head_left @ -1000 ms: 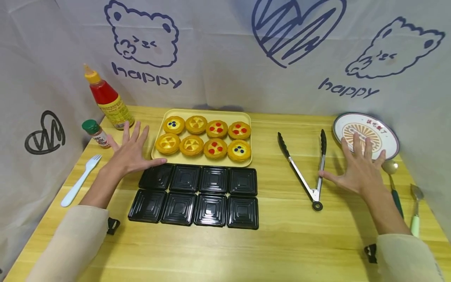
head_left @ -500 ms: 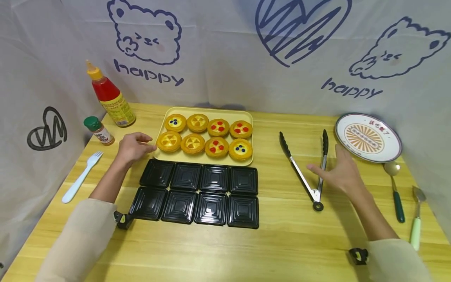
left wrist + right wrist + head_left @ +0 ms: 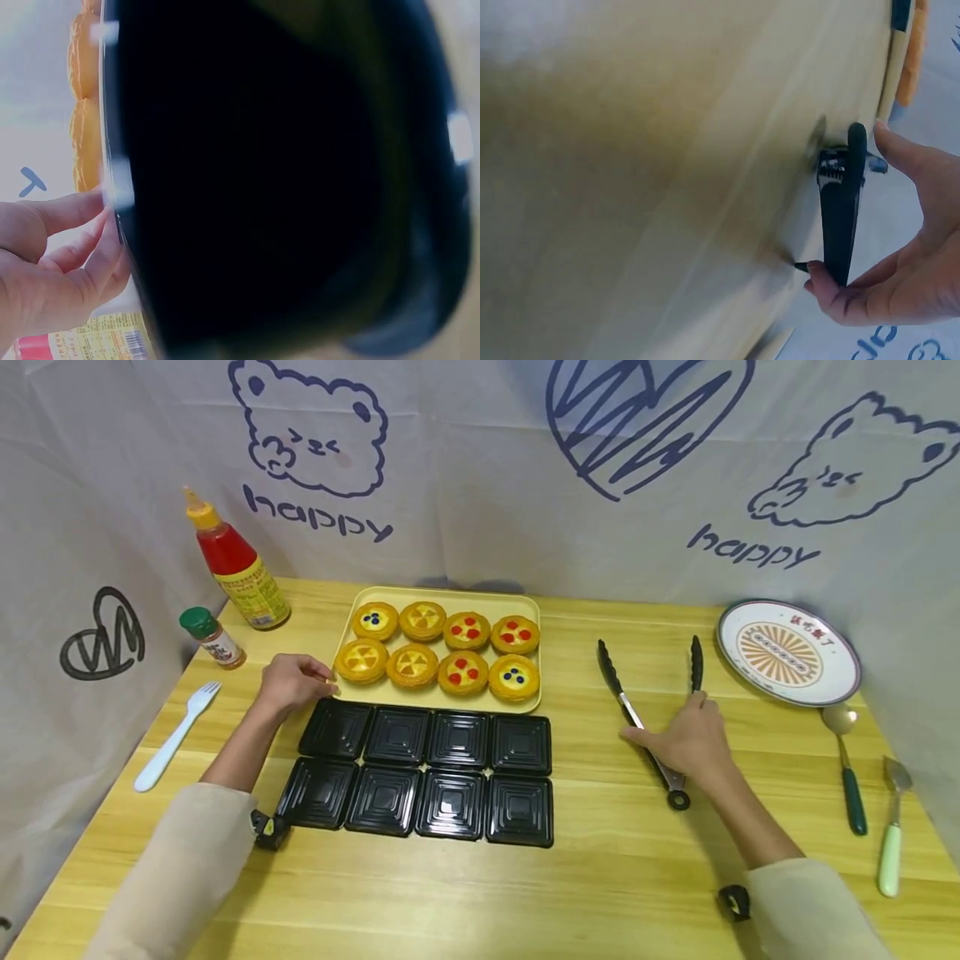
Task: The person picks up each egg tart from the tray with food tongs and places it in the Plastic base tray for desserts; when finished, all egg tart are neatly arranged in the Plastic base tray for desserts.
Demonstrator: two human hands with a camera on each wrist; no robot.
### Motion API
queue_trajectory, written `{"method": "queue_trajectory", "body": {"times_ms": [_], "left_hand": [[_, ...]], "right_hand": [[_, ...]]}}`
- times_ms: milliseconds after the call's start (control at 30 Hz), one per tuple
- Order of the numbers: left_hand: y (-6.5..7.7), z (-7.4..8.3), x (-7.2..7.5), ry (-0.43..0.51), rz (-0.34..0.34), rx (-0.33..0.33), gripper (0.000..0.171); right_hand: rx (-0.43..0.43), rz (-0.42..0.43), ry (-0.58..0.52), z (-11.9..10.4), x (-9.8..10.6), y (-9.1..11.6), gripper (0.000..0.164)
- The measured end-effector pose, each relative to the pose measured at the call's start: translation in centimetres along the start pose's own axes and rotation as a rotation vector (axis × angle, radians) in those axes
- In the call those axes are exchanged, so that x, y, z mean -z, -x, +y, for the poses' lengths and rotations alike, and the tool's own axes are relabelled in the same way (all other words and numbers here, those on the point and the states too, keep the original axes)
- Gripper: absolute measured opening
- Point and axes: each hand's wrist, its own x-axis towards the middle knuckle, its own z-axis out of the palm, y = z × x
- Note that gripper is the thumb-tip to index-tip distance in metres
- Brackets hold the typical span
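Observation:
At the front left corner of the pale yellow tray [image 3: 487, 601], my left hand [image 3: 292, 683] pinches the rim between thumb and fingertips. Several egg tarts [image 3: 362, 660] with fruit-like toppings fill that tray in two rows. My right hand [image 3: 693, 739] spans the spread tongs [image 3: 611, 670], thumb at one arm and fingers curled at the other. The right wrist view shows fingers bent around a dark arm of the tongs [image 3: 838, 225]. A large, blurred black shape fills much of the left wrist view, beside the fingers [image 3: 75, 214] there.
Several black square trays [image 3: 450, 739] lie in two rows before the yellow tray. At left are a sauce bottle [image 3: 243, 577], a green-capped shaker [image 3: 213, 639] and a pale blue fork [image 3: 176, 735]. At right are a plate [image 3: 787, 652], a spoon [image 3: 847, 768] and a green-handled utensil [image 3: 891, 835].
My left hand was spread out near the bottles, then came to the tray's corner with its fingers bent. My right hand left the plate and moved left, down onto the tongs.

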Motion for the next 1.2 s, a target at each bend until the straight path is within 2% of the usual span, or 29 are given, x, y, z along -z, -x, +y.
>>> {"method": "queue_trajectory", "body": {"times_ms": [133, 233, 533, 667, 833, 1033, 1200], "left_hand": [[-0.1, 0.1, -0.1, 0.015, -0.004, 0.002, 0.028], [-0.2, 0.1, -0.2, 0.01, 0.001, -0.003, 0.028], [0.0, 0.1, -0.5, -0.074, 0.028, -0.047, 0.025], [-0.1, 0.0, -0.3, -0.075, 0.022, -0.047, 0.026], [-0.1, 0.0, -0.2, -0.071, 0.017, -0.049, 0.026], [0.0, 0.1, 0.0, -0.073, 0.014, -0.049, 0.026], [-0.1, 0.2, 0.0, -0.074, 0.009, -0.047, 0.027]], "right_hand": [[-0.035, 0.01, 0.057, -0.4, -0.5, -0.3, 0.129], [-0.037, 0.026, 0.073, -0.4, -0.6, -0.6, 0.124], [0.023, 0.085, -0.034, 0.0, 0.8, -0.5, 0.118], [0.094, 0.102, -0.061, -0.7, 1.9, 0.2, 0.118], [0.225, 0.063, -0.052, -2.2, 2.8, 1.0, 0.111], [0.376, 0.02, -0.023, -4.1, 2.4, 1.7, 0.096], [0.461, 0.037, 0.002, -5.2, 1.8, 1.6, 0.088]]}}
